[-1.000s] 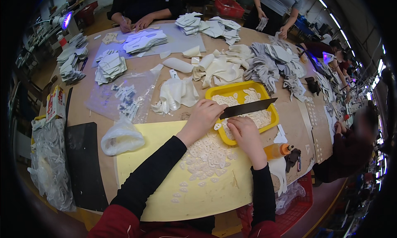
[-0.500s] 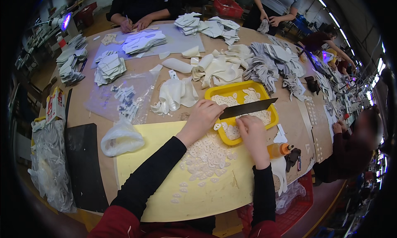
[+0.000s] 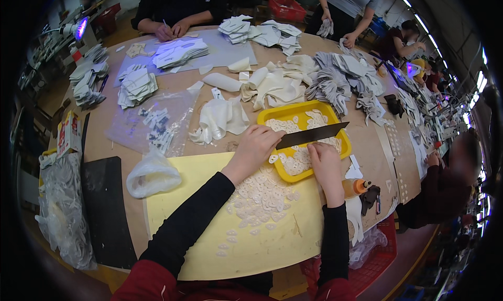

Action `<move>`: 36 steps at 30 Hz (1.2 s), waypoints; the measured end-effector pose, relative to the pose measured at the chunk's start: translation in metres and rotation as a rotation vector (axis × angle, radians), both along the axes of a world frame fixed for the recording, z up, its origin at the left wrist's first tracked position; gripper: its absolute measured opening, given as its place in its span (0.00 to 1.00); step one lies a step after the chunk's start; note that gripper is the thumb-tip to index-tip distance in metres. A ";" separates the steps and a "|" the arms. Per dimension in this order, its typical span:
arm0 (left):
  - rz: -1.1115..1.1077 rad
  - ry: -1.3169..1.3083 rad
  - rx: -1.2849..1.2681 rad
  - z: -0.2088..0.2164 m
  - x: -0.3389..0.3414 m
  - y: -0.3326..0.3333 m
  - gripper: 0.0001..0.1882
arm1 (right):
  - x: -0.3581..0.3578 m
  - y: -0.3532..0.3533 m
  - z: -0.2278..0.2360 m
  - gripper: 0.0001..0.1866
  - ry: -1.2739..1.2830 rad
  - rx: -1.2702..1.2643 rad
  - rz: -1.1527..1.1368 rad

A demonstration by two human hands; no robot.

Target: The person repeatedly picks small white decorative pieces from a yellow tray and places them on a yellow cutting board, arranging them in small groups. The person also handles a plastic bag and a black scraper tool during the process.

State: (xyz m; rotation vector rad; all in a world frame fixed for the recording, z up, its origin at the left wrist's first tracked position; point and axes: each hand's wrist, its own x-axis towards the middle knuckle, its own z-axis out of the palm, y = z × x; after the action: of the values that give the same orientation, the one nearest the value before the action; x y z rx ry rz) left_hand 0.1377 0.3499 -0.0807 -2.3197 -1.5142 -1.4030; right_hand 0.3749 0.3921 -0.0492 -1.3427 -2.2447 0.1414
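Note:
My left hand (image 3: pixel 255 148) is closed around the left end of a thin, dark flat strip (image 3: pixel 317 135). The strip lies slantwise above a yellow plastic tray (image 3: pixel 343 149) holding many small cream pieces with holes (image 3: pixel 294 162). Over the tray's near right part, my right hand (image 3: pixel 326 164) has its fingers curled and pressed together just below the strip. What it holds, if anything, is hidden. A loose heap of the same cream pieces (image 3: pixel 262 199) spreads over a yellow sheet (image 3: pixel 209 248) under my forearms.
An orange-capped bottle (image 3: pixel 355 187) stands right of my right wrist. Plastic bags (image 3: pixel 154 175) and a black board (image 3: pixel 107 212) lie left. Cream fabric pieces (image 3: pixel 283 86) and grey stacks (image 3: pixel 335 81) are beyond the tray. Other people (image 3: pixel 181 8) work around the table.
My right hand has shifted slightly right and up along the strip, from the tray's near middle. My left hand still grips the strip. Across the table, a person's hands have moved apart.

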 end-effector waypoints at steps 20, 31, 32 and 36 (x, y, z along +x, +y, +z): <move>0.055 0.082 -0.008 0.005 -0.001 -0.004 0.11 | -0.017 -0.011 0.019 0.14 0.047 -0.088 0.085; 0.030 0.093 -0.032 0.009 -0.002 -0.005 0.12 | -0.005 0.014 -0.011 0.25 0.061 0.239 -0.146; 0.034 0.101 -0.027 0.009 -0.002 -0.005 0.12 | -0.010 0.016 -0.006 0.27 0.061 0.253 -0.117; 0.024 0.101 -0.030 0.009 -0.006 -0.007 0.12 | -0.019 0.020 -0.001 0.24 0.060 0.075 -0.087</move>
State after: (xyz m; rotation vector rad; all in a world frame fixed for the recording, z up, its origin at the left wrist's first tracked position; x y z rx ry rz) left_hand 0.1317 0.3426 -0.0717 -2.3423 -1.5391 -1.2456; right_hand 0.3556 0.4117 -0.0497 -1.3746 -2.1173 0.0649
